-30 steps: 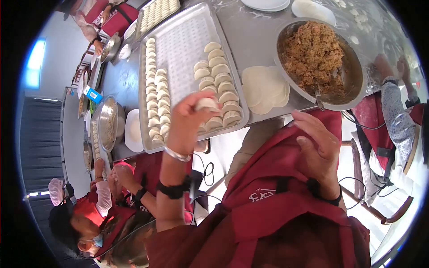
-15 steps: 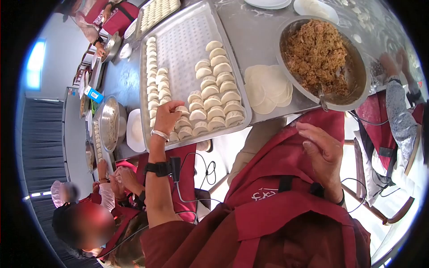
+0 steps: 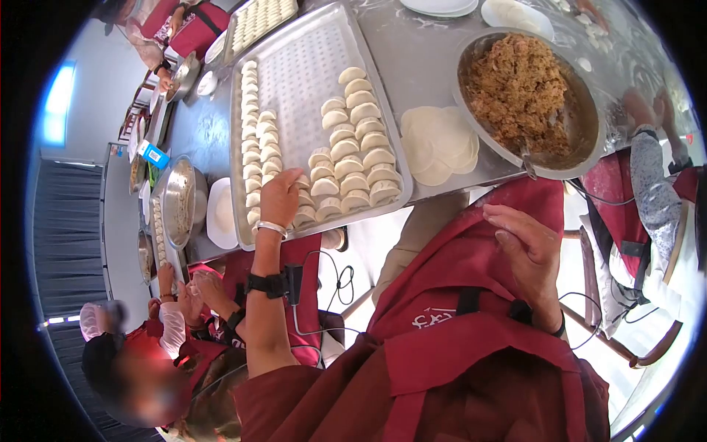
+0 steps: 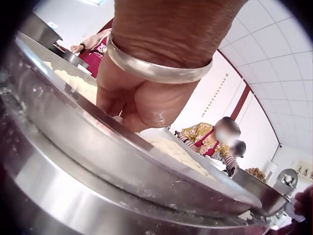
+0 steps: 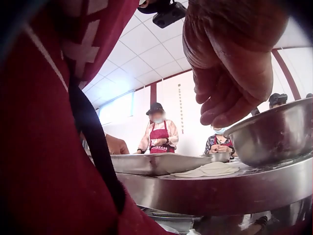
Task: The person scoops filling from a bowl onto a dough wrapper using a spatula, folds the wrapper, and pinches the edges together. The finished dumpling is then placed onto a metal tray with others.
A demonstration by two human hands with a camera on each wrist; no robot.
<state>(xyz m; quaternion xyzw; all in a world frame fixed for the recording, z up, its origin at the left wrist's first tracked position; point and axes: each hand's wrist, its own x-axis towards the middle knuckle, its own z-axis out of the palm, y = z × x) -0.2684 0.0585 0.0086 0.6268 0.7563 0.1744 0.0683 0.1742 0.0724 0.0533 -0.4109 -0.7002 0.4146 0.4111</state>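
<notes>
My left hand (image 3: 280,197) reaches down into the near end of a perforated metal tray (image 3: 294,74), among rows of folded dumplings (image 3: 353,182). In the left wrist view the fingers (image 4: 112,100) of this hand point down behind the tray rim, with a sliver of white dough between them. They pinch a dumpling that is mostly hidden under the hand. My right hand (image 3: 526,247) hangs over the red apron, its fingers loosely bent and holding nothing. Near it lie flat round wrappers (image 3: 440,144) and a metal bowl (image 3: 589,158) of brown filling (image 3: 519,88).
White plates (image 3: 515,18) stand at the far side of the steel table (image 3: 412,66). Left of the tray are a white dish (image 3: 221,214) and another metal bowl (image 3: 179,202). Other people work around the table. A cable (image 3: 342,276) hangs below the edge.
My left hand has carried a dumpling leftward and down into the near end of the tray, and since half a second ago has shifted only slightly. My right hand stays almost in place.
</notes>
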